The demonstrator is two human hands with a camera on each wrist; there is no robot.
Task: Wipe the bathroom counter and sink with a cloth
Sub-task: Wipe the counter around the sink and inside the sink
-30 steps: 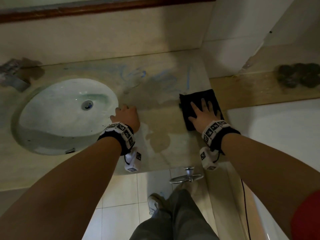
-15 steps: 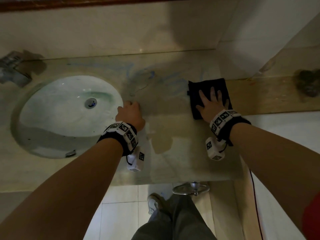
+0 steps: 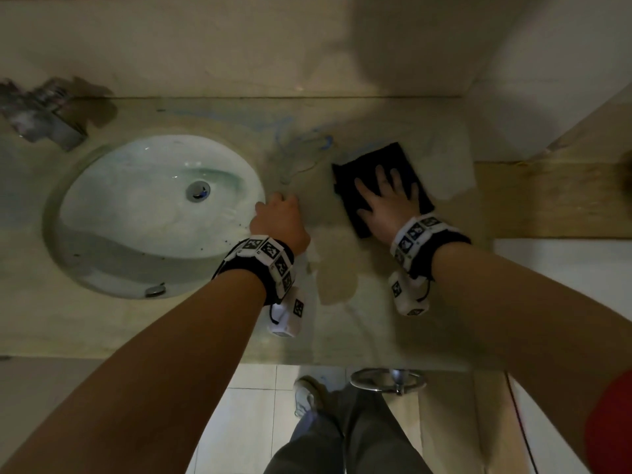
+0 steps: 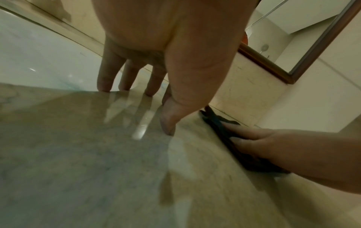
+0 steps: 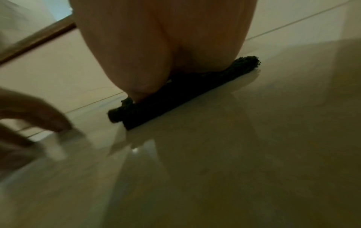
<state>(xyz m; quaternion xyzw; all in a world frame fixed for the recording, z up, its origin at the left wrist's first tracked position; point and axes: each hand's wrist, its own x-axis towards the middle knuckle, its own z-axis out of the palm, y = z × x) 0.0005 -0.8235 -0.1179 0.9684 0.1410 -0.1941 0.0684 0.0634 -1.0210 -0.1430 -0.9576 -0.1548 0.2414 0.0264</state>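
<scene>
- Sink (image 3: 113, 213): set into the left half of the counter (image 3: 342, 333).
- Left hand (image 3: 282, 222): holds nothing; its fingertips (image 4: 103, 86) rest on the counter at the sink's right rim.
- Cloth (image 3: 362, 172): dark, folded, flat on the counter towards its back right corner.
- Right hand (image 3: 388, 206): fingers spread straight, palm pressing on the cloth's near half; the far half shows beyond the fingertips.

Both bare forearms reach forward over the counter (image 3: 171, 336), each wrist wearing a marker-printed band, the left hand (image 3: 282, 220) propped on its fingertips (image 4: 150, 91) at the counter's sink-side edge, the right hand (image 3: 386, 206) flat with fingers spread, pressing down farther right on the counter.
</scene>
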